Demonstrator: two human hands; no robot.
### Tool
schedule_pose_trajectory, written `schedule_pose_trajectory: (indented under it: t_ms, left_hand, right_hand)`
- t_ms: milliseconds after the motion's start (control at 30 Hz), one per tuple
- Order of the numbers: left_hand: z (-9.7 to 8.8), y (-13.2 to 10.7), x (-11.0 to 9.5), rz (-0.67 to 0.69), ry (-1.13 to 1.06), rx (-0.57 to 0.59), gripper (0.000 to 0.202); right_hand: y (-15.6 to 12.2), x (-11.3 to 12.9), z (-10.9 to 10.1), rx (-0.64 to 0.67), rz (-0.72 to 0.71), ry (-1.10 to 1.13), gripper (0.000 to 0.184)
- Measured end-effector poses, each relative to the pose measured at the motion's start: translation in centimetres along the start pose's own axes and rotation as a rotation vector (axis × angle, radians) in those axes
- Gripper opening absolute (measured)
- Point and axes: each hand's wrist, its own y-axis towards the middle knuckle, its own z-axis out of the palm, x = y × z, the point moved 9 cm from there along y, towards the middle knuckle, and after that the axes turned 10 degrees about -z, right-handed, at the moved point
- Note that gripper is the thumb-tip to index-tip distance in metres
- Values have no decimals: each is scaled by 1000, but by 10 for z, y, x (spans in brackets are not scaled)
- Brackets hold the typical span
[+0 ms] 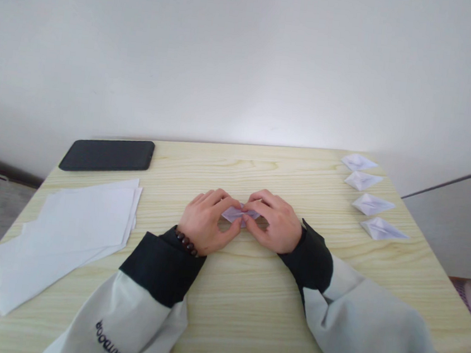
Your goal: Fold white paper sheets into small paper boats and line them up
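Observation:
A small folded white paper piece (238, 214) lies on the light wooden table (249, 290), pinched from both sides. My left hand (208, 220) grips its left end with curled fingers; a dark bead bracelet sits on that wrist. My right hand (275, 220) pinches its right end, fingers pressed together. Most of the paper is hidden under my fingers.
A stack of white paper sheets (69, 237) lies at the left. A black phone (108, 155) rests at the back left. Several finished folded paper shapes (371, 204) stand in a row along the right edge. A white wall is behind the table.

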Motion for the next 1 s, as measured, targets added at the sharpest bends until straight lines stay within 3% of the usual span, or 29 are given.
schedule_pose_trajectory:
  t_ms: [433,800,1000]
  left_hand:
    - [4,-1,-2,-24,108,2,20]
    - [0,-1,-1,-19,74,-25,21]
    - [4,-1,-1,-45,146,-2,22]
  right_hand:
    - [0,-2,6,54,58,-79,14]
    - [-1,-3,2,11,33,-27,16]
    - [1,-2,7,75,73,-107,19]
